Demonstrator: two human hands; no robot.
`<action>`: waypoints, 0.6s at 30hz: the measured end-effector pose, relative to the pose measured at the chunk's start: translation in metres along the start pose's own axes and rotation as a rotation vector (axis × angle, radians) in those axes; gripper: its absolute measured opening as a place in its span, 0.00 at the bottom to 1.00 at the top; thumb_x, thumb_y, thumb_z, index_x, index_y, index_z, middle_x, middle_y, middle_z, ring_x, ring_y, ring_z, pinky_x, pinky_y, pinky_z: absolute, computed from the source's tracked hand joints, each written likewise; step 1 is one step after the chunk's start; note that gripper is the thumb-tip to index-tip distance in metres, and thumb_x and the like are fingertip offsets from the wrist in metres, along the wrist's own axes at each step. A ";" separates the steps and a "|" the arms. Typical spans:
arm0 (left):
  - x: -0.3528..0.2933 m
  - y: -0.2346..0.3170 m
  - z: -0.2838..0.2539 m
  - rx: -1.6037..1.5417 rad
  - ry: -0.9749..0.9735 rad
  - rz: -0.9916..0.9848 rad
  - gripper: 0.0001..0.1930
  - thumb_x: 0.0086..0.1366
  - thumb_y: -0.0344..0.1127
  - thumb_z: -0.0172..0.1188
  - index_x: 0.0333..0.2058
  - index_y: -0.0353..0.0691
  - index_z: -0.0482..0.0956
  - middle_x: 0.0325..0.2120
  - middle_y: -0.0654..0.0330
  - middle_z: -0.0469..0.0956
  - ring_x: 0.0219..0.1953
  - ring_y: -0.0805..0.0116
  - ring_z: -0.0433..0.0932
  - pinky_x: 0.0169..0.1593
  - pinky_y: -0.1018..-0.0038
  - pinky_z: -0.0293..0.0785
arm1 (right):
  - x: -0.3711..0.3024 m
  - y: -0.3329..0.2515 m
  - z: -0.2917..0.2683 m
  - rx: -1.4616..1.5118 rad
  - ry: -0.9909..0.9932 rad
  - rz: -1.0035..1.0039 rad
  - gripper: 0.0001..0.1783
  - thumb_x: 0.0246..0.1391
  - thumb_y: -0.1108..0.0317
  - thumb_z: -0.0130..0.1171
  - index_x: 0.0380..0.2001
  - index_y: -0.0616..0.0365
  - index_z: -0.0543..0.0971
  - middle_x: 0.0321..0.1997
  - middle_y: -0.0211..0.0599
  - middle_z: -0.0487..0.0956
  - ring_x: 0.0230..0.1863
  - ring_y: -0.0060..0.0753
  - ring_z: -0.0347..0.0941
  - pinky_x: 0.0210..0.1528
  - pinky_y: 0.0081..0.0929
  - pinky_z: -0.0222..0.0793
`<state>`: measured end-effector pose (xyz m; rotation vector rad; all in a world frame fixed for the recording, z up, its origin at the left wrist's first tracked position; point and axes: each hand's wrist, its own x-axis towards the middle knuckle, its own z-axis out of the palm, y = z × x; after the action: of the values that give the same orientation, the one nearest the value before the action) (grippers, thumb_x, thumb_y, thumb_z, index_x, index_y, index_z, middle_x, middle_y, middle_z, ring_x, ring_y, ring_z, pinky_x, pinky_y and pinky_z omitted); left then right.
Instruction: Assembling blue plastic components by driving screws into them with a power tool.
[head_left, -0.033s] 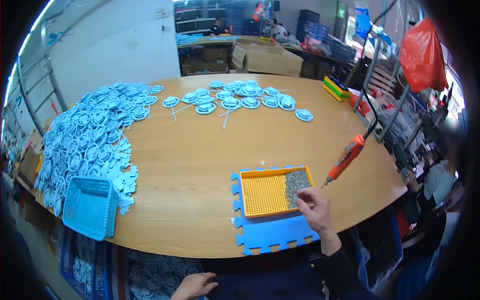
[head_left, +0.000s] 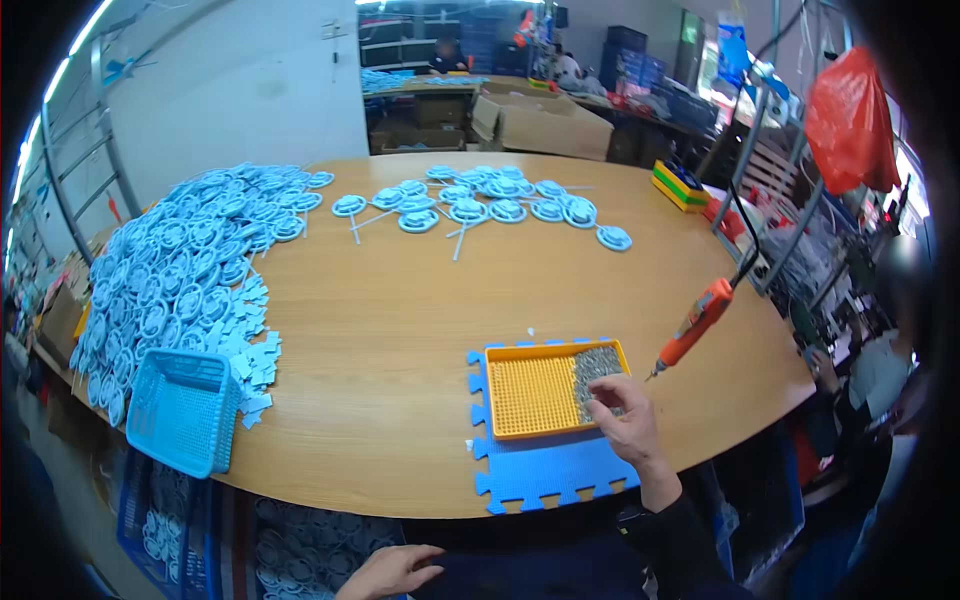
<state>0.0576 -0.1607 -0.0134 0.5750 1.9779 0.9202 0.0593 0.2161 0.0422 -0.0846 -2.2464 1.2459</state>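
Note:
My right hand [head_left: 630,418] hovers at the right end of a shallow yellow tray [head_left: 530,434], with its thumb and fingers curled together over a heap of small grey metal pieces, apparently screws [head_left: 598,366]. Whatever lies between those fingertips is hidden. Under the tray is a blue foam mat [head_left: 550,472] with notched edges. My left hand [head_left: 392,572] is below the table's front edge, fingers loosely stretched and thumb apart, holding nothing. An orange electric screwdriver [head_left: 694,326] hangs tip down on a black cable, just right of the tray.
Light-blue round plastic parts [head_left: 180,260] are piled at the left, with flat blue pieces [head_left: 255,370] and a blue basket [head_left: 190,412] beside them. More round parts [head_left: 508,210] with sticks lie at the back. A yellow-green box [head_left: 678,188] stands far right. A crate of parts [head_left: 300,545] sits below.
The whole view has shifted slightly. Both hands keep nearly the same pose and place.

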 end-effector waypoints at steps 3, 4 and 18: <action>0.012 0.033 -0.028 -0.049 0.151 0.430 0.19 0.58 0.38 0.62 0.46 0.38 0.76 0.38 0.51 0.78 0.42 0.51 0.77 0.47 0.65 0.73 | 0.034 -0.017 0.011 0.027 -0.103 0.008 0.14 0.49 0.71 0.62 0.40 0.62 0.76 0.38 0.37 0.75 0.38 0.27 0.74 0.40 0.24 0.73; 0.029 0.027 -0.036 -0.032 0.211 0.437 0.21 0.57 0.39 0.63 0.49 0.39 0.75 0.42 0.49 0.77 0.44 0.50 0.76 0.48 0.64 0.73 | 0.046 -0.022 0.017 0.021 -0.140 -0.035 0.15 0.50 0.69 0.63 0.41 0.62 0.77 0.40 0.38 0.75 0.40 0.29 0.75 0.40 0.25 0.73; 0.127 0.014 -0.104 0.810 0.677 0.190 0.36 0.52 0.57 0.62 0.58 0.45 0.69 0.61 0.48 0.58 0.66 0.45 0.48 0.64 0.43 0.42 | 0.315 0.156 0.084 -0.687 -0.217 -0.005 0.31 0.47 0.53 0.62 0.54 0.53 0.72 0.61 0.46 0.66 0.62 0.50 0.61 0.61 0.43 0.61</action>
<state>-0.0969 -0.1059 -0.0296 0.9995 2.9726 0.3923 -0.2795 0.3395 0.0230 -0.2077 -2.7665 0.4438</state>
